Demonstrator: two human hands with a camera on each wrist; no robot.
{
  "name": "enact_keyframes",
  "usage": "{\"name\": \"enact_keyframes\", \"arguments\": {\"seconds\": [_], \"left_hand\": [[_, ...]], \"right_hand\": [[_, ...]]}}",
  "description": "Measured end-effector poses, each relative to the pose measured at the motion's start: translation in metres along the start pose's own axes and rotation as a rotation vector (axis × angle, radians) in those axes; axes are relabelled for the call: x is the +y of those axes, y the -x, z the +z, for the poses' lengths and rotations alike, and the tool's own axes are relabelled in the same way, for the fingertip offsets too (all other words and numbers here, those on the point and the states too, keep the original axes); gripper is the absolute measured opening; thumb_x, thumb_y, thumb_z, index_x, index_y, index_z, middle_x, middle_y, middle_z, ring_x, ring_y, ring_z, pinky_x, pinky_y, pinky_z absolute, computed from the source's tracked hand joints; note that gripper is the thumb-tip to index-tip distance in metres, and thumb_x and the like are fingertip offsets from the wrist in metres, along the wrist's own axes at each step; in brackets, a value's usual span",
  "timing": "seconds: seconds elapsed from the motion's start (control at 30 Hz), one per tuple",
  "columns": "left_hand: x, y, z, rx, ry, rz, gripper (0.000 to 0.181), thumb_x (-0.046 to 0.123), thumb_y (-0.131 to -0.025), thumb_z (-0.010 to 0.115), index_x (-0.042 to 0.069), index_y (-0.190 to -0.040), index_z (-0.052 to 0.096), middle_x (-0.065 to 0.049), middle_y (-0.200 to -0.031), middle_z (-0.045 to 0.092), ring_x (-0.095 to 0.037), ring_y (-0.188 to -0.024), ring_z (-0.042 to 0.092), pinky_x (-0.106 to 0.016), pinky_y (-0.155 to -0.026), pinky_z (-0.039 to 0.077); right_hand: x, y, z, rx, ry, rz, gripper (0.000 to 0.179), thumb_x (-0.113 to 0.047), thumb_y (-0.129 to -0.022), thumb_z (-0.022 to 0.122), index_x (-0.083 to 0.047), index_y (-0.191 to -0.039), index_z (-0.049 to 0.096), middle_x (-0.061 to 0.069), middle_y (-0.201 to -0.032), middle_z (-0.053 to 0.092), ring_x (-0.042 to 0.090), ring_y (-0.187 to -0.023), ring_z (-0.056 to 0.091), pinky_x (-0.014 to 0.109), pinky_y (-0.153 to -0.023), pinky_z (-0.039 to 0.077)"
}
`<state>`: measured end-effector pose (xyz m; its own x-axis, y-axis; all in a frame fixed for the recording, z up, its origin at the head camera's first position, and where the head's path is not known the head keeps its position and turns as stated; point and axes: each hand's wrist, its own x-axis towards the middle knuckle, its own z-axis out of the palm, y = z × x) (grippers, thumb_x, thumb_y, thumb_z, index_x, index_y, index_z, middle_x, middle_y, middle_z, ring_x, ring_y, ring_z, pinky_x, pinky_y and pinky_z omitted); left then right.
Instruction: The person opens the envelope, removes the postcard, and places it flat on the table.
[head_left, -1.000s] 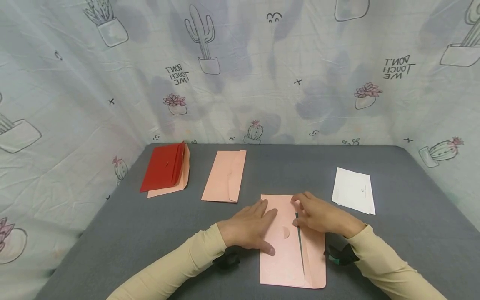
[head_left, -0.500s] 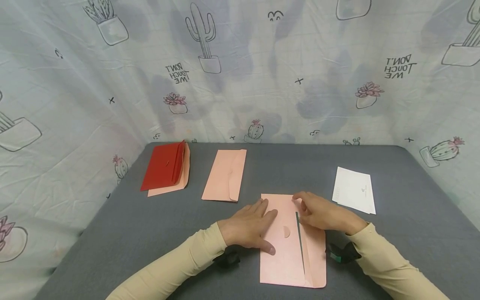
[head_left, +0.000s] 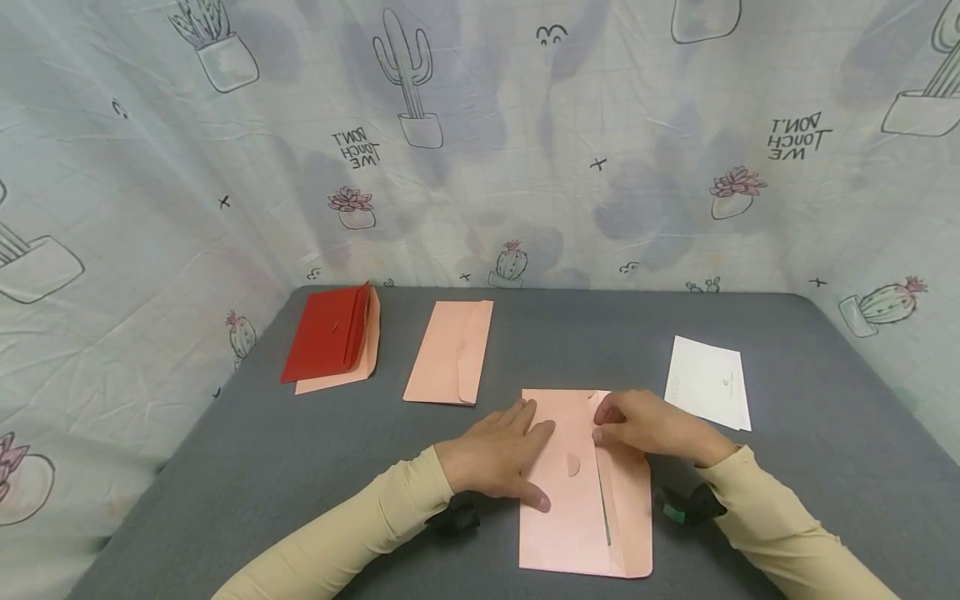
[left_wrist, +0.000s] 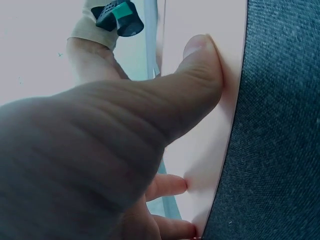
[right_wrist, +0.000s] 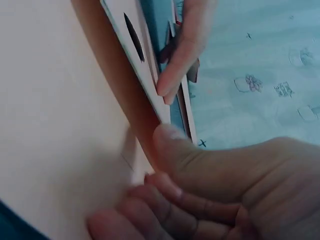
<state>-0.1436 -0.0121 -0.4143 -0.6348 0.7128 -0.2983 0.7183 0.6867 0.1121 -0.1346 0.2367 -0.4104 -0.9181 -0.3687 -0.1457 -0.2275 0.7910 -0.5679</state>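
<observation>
A large pale pink envelope (head_left: 562,533) lies on the grey table, its flap (head_left: 634,525) folded out to the right. A narrow dark green strip (head_left: 603,492) shows along its mouth, and a half-round cut marks the front panel. My left hand (head_left: 495,457) rests spread on the left part of the envelope; in the left wrist view the thumb (left_wrist: 197,67) presses its surface. At the upper part of the mouth, my right hand (head_left: 648,425) pinches the envelope by the flap side, fingers curled and thumb (right_wrist: 172,142) at the opening's edge.
Behind the hands lies a smaller pink envelope (head_left: 447,352). Red envelopes (head_left: 321,335) rest over another pink one (head_left: 367,354) at the back left. White cards (head_left: 707,379) lie at the right. A patterned curtain (head_left: 480,150) borders the table (head_left: 570,342).
My right hand has shifted slightly right along the mouth, its fingers curling from the envelope's top edge toward the flap. Less of the dark green strip shows. My left hand has stayed still.
</observation>
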Motion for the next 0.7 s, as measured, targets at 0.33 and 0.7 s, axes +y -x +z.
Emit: {"name": "enact_keyframes", "arguments": {"seconds": [0.33, 0.7], "left_hand": [[0.0, 0.001, 0.0, 0.001, -0.01, -0.001, 0.102, 0.069, -0.08, 0.072, 0.015, -0.157, 0.033, -0.018, -0.168, 0.022, -0.032, -0.157, 0.021, -0.046, -0.123, 0.031], [-0.001, 0.001, -0.001, 0.007, 0.015, -0.023, 0.103, 0.068, -0.079, 0.074, 0.015, -0.157, 0.034, -0.02, -0.167, 0.023, -0.033, -0.157, 0.021, -0.046, -0.123, 0.031]], "right_hand": [[0.007, -0.008, 0.005, -0.072, -0.227, -0.02, 0.008, -0.011, -0.092, 0.068, -0.003, -0.093, 0.07, -0.004, -0.073, 0.062, 0.008, -0.066, 0.056, 0.023, -0.058, 0.047], [0.01, -0.013, 0.012, -0.104, -0.675, 0.18, 0.032, -0.017, -0.1, 0.058, 0.011, -0.115, 0.06, 0.007, -0.079, 0.07, 0.013, -0.069, 0.072, 0.033, -0.071, 0.063]]}}
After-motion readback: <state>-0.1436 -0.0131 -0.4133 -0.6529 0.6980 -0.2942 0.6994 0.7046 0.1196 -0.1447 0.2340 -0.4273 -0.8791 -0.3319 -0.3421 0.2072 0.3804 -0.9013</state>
